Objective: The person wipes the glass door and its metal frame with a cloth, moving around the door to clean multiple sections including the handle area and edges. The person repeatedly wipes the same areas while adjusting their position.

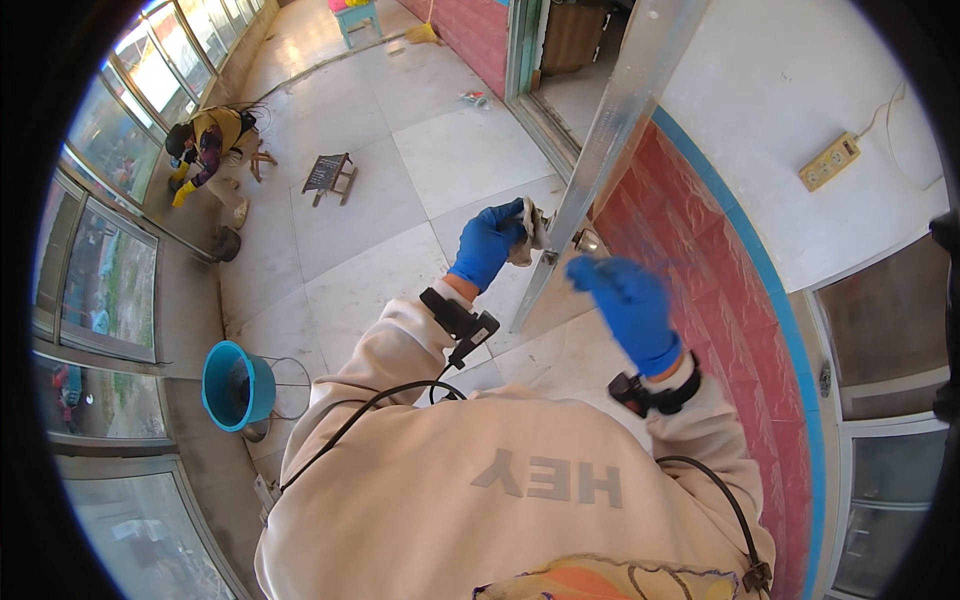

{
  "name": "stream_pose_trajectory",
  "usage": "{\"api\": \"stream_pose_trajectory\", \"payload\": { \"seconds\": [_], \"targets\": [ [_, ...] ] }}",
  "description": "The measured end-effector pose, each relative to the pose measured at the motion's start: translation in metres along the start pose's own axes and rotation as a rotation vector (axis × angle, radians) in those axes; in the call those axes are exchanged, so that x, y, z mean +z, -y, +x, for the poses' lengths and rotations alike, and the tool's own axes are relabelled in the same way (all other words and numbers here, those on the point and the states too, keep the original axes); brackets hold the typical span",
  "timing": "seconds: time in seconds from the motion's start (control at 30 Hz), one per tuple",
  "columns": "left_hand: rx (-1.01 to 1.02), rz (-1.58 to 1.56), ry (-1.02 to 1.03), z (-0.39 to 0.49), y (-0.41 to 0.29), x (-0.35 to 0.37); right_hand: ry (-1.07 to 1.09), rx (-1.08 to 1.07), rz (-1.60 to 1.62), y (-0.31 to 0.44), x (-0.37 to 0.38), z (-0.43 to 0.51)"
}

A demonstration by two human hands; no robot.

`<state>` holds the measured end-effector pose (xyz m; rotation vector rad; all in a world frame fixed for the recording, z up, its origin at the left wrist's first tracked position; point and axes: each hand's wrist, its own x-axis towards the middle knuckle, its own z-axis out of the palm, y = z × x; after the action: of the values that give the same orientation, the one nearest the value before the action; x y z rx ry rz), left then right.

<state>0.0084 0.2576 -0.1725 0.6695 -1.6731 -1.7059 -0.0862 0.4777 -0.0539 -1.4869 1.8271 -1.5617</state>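
Note:
My left hand (pixel 486 246), in a blue rubber glove, grips a crumpled greyish rag (pixel 529 235). The rag is at the near edge of an open metal-framed door (pixel 609 142), beside its latch (pixel 550 257). A metal door knob (pixel 586 240) sticks out from the door's right side. Just below and right of that knob is my right hand (pixel 634 307), also blue-gloved and blurred. Its fingers look bent, and no object shows in them; whether they are closed is unclear.
A blue bucket (pixel 259 386) stands at left on the tiled floor (pixel 360 315). A small folding stool (pixel 328 176) is farther off. Another person (pixel 214 146) in yellow gloves bends by the windows. A power strip (pixel 829 161) hangs on the right wall; a broom (pixel 422 33) is at the back.

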Motion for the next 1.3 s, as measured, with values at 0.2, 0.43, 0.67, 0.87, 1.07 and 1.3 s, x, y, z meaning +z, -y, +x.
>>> {"api": "stream_pose_trajectory", "payload": {
  "seconds": [0.2,0.43,0.67,0.87,1.07,1.3],
  "targets": [
    [0.436,0.483,-0.112,-0.025,-0.023,0.031,0.129,0.319,0.259,-0.018,0.043,-0.024],
    [0.468,0.605,-0.057,-0.046,-0.038,0.052,0.051,0.432,0.538,-0.052,0.034,-0.024],
    [0.310,0.253,0.276,-0.051,-0.025,0.081,-0.197,0.536,0.778,-0.078,0.032,-0.025],
    [0.400,0.432,0.288,-0.074,-0.047,0.093,-0.342,0.619,0.843,-0.108,0.007,-0.032],
    [0.668,0.354,-0.116,-0.029,-0.092,0.072,-0.518,0.526,0.669,-0.146,0.001,-0.021],
    [0.810,0.411,-0.203,0.044,-0.170,0.083,-0.405,0.321,0.375,-0.123,-0.023,0.051]
  ]
}}
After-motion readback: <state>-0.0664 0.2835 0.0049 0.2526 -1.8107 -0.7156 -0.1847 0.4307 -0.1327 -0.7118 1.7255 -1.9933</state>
